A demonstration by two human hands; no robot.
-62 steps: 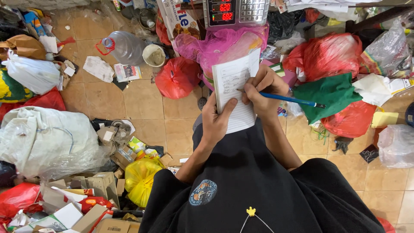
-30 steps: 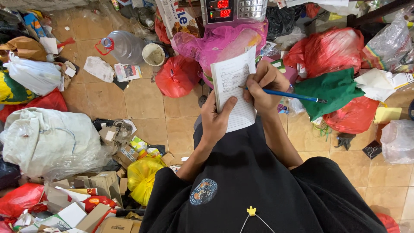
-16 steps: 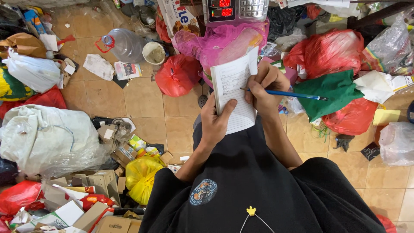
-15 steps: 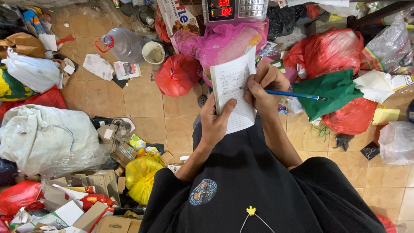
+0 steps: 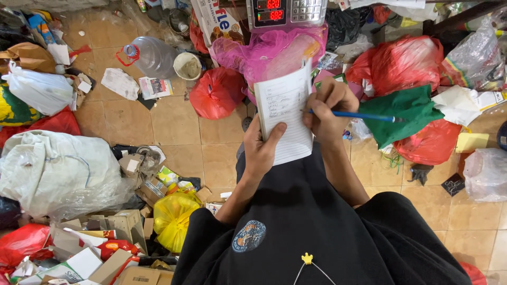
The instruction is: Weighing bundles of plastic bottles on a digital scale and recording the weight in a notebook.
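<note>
View: single head-worn camera, set above the wearer and aimed steeply down along the black-clothed torso (image 5: 317,232). Range: the chest and forearms are seen close; the tiled floor (image 5: 174,126) is seen farther below. Coverage: wide, distorted at the edges; a scale (image 5: 285,11) is cut off at the top edge. Shared field: none, as only one view is supplied.

Matt lined paper notepad (image 5: 285,113), glossy plastic pen (image 5: 355,115)
</note>
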